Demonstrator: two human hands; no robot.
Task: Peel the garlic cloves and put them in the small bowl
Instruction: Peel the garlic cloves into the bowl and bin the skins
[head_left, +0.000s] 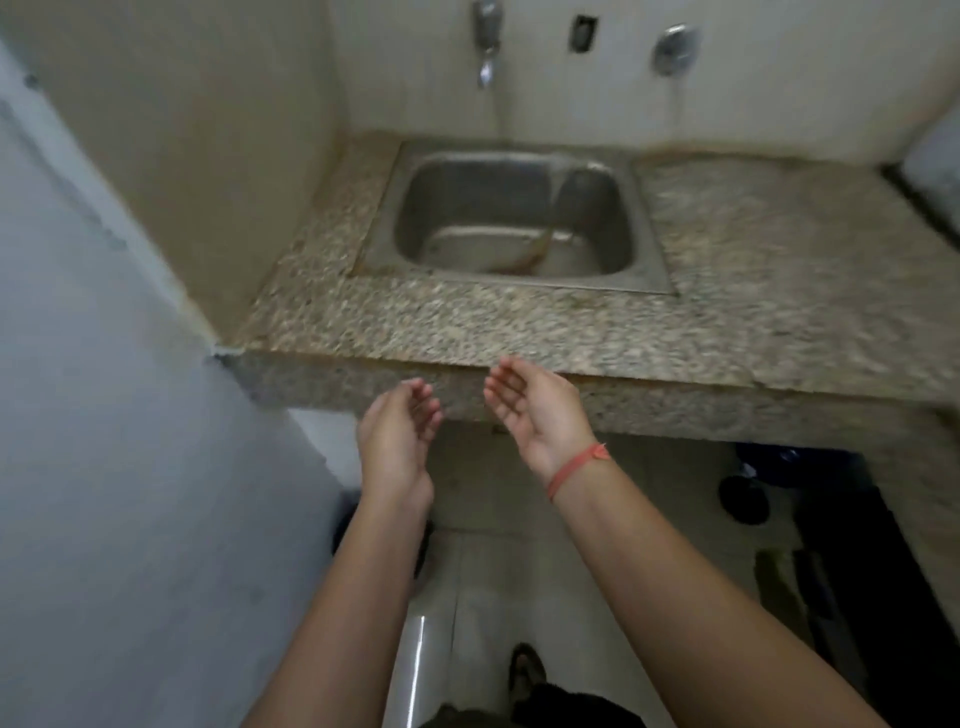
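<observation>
No garlic and no small bowl show in the head view. My left hand (397, 439) and my right hand (537, 410) hang side by side in front of the counter's front edge, palms turned toward each other, fingers loosely curled. Neither hand holds anything. A red band circles my right wrist. Both hands are below and nearer to me than the steel sink (511, 218), and touch nothing.
The speckled granite counter (753, 270) holds the sink at its left. A tap (487, 47) on the back wall runs a thin stream into the sink; a second fitting (674, 49) sits to its right. A wall stands at left. Dark objects (779, 483) lie under the counter.
</observation>
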